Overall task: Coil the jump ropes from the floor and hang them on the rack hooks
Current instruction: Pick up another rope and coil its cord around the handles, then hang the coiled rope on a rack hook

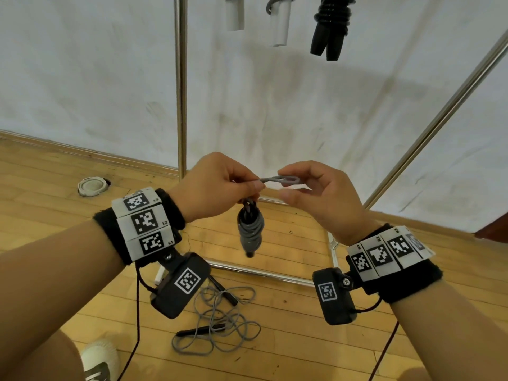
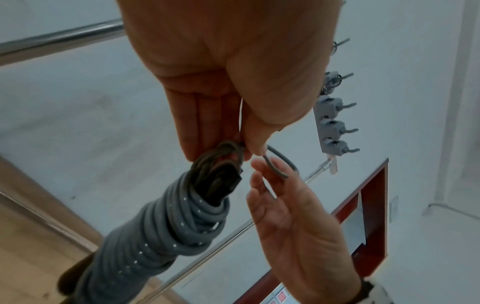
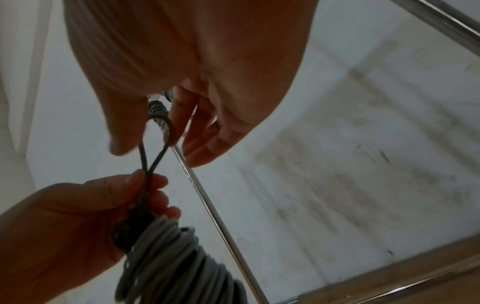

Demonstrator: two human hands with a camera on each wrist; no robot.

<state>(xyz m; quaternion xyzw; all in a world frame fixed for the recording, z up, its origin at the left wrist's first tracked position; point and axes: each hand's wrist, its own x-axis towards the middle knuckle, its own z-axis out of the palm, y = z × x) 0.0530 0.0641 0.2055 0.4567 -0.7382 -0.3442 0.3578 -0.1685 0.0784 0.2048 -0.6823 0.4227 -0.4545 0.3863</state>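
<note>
White wall (image 1: 302, 105) fills the back of the room, with smudgy gray marks on it, and a yellow wood floor (image 1: 275, 339) runs up to it. Shiny metal rack (image 1: 180, 86) poles stand in front of the wall, and the rack's bottom bar lies on the floor near the wall's bottom edge. High on the rack hang three bundles: two with white handles (image 1: 279, 23) and one black coiled rope (image 1: 330, 26).

On the floor, by the near side of the rack's bottom bar, lies a loose gray jump rope (image 1: 220, 325) in a messy tangle with black handles. A round white cap (image 1: 92, 186) sits on the floor close to the wall, to the left of the rack pole. A white shoe (image 1: 100, 358) pokes in at the bottom edge.

Both wrists wear black bands with white square code tags. The tags on the left band read L1, L2 and L3. The ones on the right band are too blurry to read for sure.

The left hand (image 1: 217, 188) is closed, pinching the top of a gray coiled rope (image 1: 250, 232) that hangs down from it, up in the air in front of the rack. The cord is wound round and round its black handles. A small loop (image 1: 280, 180) of cord sticks out sideways from the left fingers. The right hand (image 1: 321, 199) pinches the far end of that loop with its thumb and first finger, and its other fingers are loosely bent.
</note>
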